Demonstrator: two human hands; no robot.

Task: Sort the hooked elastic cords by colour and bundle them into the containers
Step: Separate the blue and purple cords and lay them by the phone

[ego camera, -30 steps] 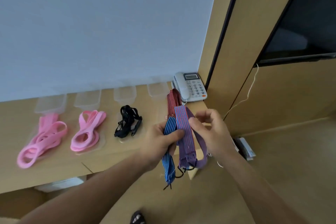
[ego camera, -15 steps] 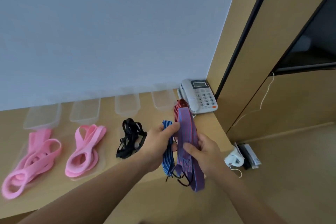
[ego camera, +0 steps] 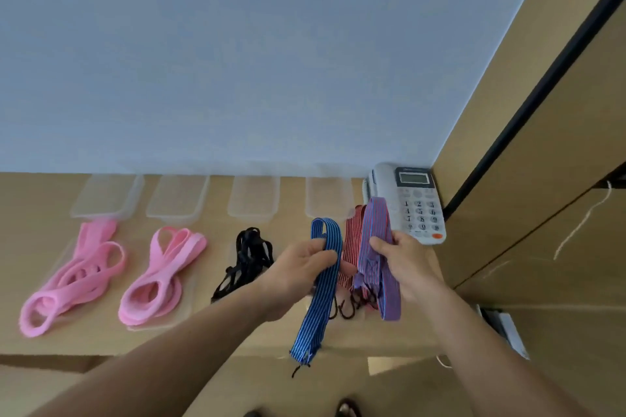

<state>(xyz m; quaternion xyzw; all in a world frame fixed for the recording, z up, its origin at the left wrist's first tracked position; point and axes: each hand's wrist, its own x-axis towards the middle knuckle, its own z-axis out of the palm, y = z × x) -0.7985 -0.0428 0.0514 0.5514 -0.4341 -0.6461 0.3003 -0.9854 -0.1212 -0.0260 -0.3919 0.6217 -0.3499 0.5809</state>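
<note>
Now the two hands had drawn apart, the left hand [ego camera: 301, 267] gripping only the blue cord [ego camera: 326, 281] and the right hand [ego camera: 403, 261] clasping the purple cord [ego camera: 372, 240] beside it, the red cord [ego camera: 352, 244] lying between them, so those colours looked separated.

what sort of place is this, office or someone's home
Likely an office or hotel room, though that is uncertain: a desk phone sits on a built-in wooden counter beside wood wall panelling.

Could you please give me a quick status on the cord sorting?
Left grip holds blue striped cord. Right grip holds purple striped cord; red striped cord between them. Clear containers at back hold no cords. Telephone beside right grip.
</note>
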